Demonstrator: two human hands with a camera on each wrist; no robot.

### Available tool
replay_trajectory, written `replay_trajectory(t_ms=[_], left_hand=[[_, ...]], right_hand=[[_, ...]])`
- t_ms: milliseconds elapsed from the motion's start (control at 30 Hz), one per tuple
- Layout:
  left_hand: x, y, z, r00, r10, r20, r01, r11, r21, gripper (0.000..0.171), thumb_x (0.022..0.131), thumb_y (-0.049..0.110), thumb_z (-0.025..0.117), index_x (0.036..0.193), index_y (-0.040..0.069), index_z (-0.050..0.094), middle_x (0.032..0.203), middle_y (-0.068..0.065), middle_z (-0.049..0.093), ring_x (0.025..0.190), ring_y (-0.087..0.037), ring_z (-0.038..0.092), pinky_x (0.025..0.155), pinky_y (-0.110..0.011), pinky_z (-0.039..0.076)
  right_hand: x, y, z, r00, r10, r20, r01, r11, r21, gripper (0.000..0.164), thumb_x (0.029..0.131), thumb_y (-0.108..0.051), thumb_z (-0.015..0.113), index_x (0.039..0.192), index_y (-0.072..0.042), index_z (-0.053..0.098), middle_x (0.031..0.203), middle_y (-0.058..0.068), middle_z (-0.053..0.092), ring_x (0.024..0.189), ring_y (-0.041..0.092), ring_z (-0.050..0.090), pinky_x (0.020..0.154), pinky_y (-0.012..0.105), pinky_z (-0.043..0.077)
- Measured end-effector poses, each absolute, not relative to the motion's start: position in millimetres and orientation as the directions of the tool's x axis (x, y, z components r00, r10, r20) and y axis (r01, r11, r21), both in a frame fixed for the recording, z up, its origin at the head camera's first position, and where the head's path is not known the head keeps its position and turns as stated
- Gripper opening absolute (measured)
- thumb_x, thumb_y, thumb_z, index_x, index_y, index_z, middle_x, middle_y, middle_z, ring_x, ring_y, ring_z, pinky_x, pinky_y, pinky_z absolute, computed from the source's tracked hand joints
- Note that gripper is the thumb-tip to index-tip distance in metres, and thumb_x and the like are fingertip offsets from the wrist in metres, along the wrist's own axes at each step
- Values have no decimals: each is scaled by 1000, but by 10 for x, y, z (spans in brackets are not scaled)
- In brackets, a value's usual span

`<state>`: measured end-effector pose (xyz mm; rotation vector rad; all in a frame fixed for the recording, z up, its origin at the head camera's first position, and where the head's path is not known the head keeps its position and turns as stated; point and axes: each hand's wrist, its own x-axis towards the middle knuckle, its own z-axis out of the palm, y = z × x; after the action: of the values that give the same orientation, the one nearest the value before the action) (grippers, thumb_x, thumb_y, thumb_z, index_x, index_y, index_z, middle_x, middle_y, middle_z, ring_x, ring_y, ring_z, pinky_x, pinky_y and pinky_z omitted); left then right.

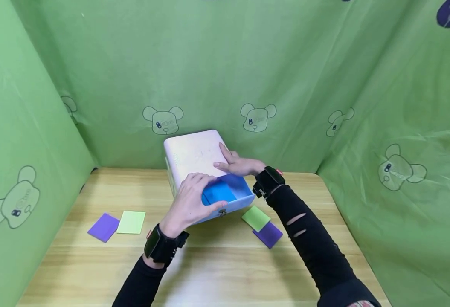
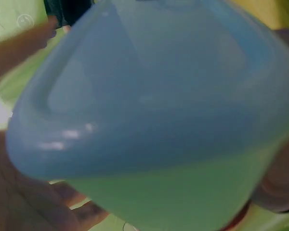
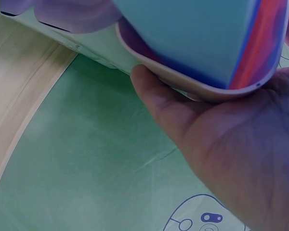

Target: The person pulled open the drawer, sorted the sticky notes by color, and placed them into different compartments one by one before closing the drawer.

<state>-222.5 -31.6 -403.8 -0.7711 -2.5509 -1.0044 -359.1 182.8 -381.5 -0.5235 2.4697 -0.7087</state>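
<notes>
In the head view a box point(image 1: 195, 155) with a pale pink top stands at an angle at the back of the table. Its blue front section point(image 1: 243, 183) lies exposed, with a bright blue flat piece point(image 1: 221, 192) inside and a small metal fitting point(image 1: 222, 212) on the front wall. My left hand point(image 1: 190, 200) grips the front left, fingers over the top's front edge and thumb along the front wall. My right hand point(image 1: 240, 164) holds the top's right edge, fingers spread over it. In the right wrist view its palm point(image 3: 250, 134) lies against a pale rim point(image 3: 183, 86).
Left of the box lie a purple square sheet point(image 1: 103, 227) and a light green one point(image 1: 131, 222). A green sheet point(image 1: 256, 218) overlaps a purple one point(image 1: 268, 234) at front right. Green cloth point(image 1: 217, 64) with bear drawings encloses the wooden table point(image 1: 225, 273).
</notes>
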Motion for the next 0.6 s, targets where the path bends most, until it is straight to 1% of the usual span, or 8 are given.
replay_trajectory(t_ms=[100,200,333,467,600], left_hand=[[-2233,-341,-4061,-814,410,411,577,653,490,78,76,59,80,135,11,62,136,-11,63,135,-34,49,114,-55,41],[-2243,-358,-4081,-830,430,354,554,700,451,87,74,62,80,141,12,57,148,-15,55,146,-40,39,121,-64,30],[-2257,-372,-4090,-863,424,276,505,755,419,94,74,66,77,147,13,51,159,-18,44,153,-43,28,123,-71,18],[-2275,-378,-4099,-879,417,231,476,784,398,99,74,69,76,150,12,48,162,-19,38,155,-43,23,125,-70,11],[-2281,-374,-4106,-884,416,211,466,800,377,100,75,70,75,151,12,46,164,-19,36,156,-43,22,126,-69,10]], right_hand=[[-3584,1827,-3809,-794,-485,-367,-216,789,-575,92,103,-59,40,158,-28,-26,170,23,-14,159,41,-8,127,67,8],[-3588,1831,-3821,-791,-488,-369,-215,786,-579,92,103,-58,41,158,-28,-26,170,22,-14,159,41,-9,127,67,7],[-3599,1835,-3834,-787,-493,-371,-217,784,-581,91,103,-58,40,158,-28,-26,170,22,-16,159,40,-11,127,67,6],[-3603,1827,-3823,-788,-491,-371,-216,786,-579,91,103,-58,39,158,-28,-26,169,22,-17,159,40,-10,127,68,7],[-3597,1818,-3806,-785,-492,-375,-214,785,-582,91,103,-58,41,158,-28,-26,170,21,-16,159,39,-9,127,67,8]])
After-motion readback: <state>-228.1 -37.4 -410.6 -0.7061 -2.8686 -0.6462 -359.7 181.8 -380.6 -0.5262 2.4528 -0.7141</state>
